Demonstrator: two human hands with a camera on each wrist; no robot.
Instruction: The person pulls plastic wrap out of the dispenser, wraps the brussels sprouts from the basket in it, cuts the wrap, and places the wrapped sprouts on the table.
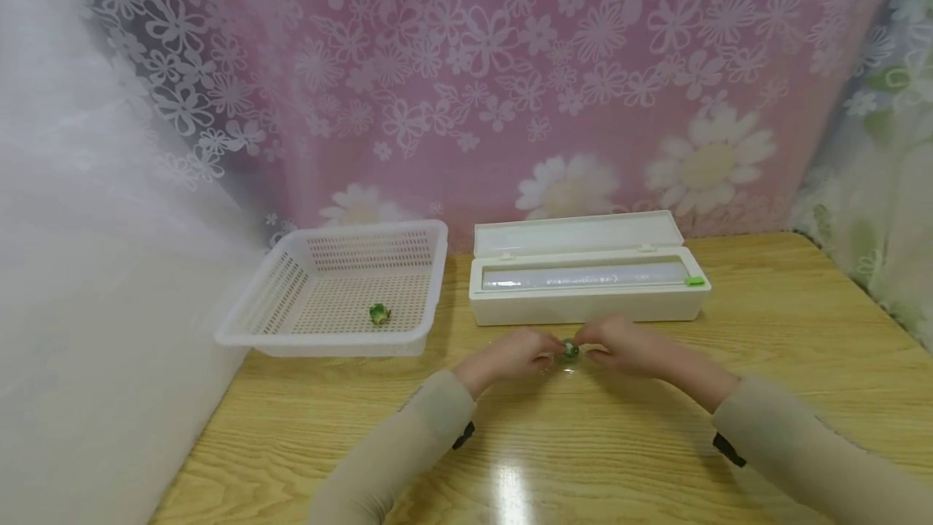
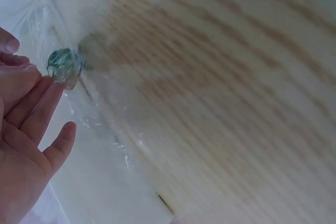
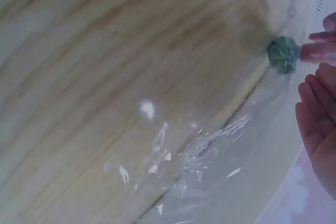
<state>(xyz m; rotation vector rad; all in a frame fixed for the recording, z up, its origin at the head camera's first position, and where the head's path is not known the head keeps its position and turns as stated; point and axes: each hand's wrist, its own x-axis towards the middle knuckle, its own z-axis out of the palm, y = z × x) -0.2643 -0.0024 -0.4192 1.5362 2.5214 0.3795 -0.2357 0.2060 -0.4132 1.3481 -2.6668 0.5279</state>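
A small Brussels sprout (image 1: 571,350) lies on the table under clear cling film (image 3: 202,156), in front of the white box. My left hand (image 1: 519,355) is at its left side. In the left wrist view the left fingertips touch the film-covered sprout (image 2: 64,67), thumb close against the fingers, seeming to pinch the film. My right hand (image 1: 619,347) is just right of the sprout. In the right wrist view the right fingers (image 3: 314,114) lie side by side near the film; whether they pinch it is hidden.
A white film box (image 1: 583,310) with raised lid holds a roll of film (image 1: 583,275) and a green cutter slide (image 1: 695,281). To its left stands a white perforated basket (image 1: 328,343) with another sprout (image 1: 379,313) inside. Flowered curtains (image 1: 466,104) hang behind the wooden table (image 1: 583,460).
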